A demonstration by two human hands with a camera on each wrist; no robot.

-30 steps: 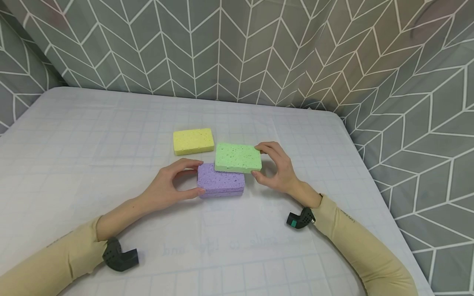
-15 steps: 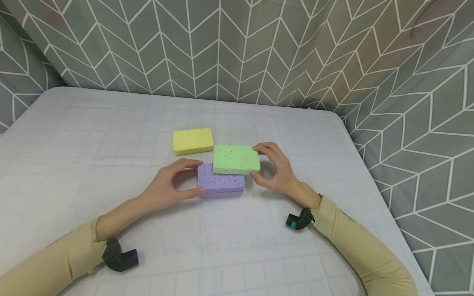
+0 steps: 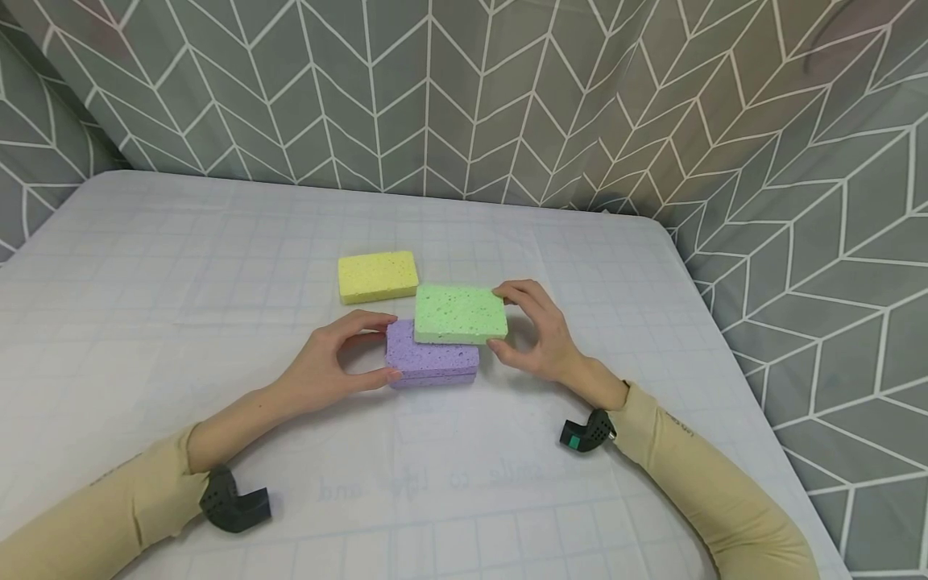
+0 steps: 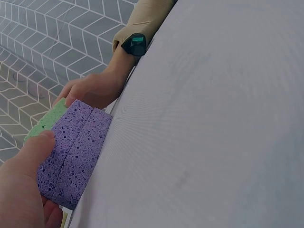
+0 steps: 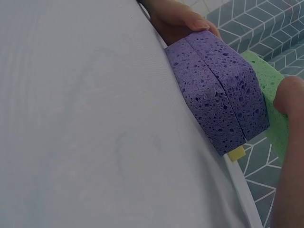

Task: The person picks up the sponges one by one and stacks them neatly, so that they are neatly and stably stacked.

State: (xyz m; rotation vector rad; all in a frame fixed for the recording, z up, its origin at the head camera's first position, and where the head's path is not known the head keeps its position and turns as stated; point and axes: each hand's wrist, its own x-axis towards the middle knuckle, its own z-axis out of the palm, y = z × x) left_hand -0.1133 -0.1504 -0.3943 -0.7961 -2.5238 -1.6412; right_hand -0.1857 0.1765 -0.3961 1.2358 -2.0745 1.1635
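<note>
Two purple sponges lie stacked on the table, the upper one [image 3: 401,352] flush over the lower one [image 3: 438,380]; their seam shows in both wrist views. At the stack's left end, my left hand [image 3: 326,358] holds it between thumb and fingers. In the left wrist view the thumb presses the upper purple sponge [image 4: 66,135]. My right hand [image 3: 540,337] pinches a green sponge [image 3: 461,314] by its right end. That sponge overlaps the back part of the purple stack in the head view; whether they touch is unclear.
A yellow sponge [image 3: 378,277] lies behind the stack, left of the green one. The table [image 3: 181,266] has a white gridded cover. A grey curtain [image 3: 449,97] with white lines hangs behind and to the right. A black wrist camera [image 3: 234,501] sits at each cuff.
The green sponge has shifted slightly left and toward the person, with my right hand following. My left hand, the purple stack and the yellow sponge stay in place.
</note>
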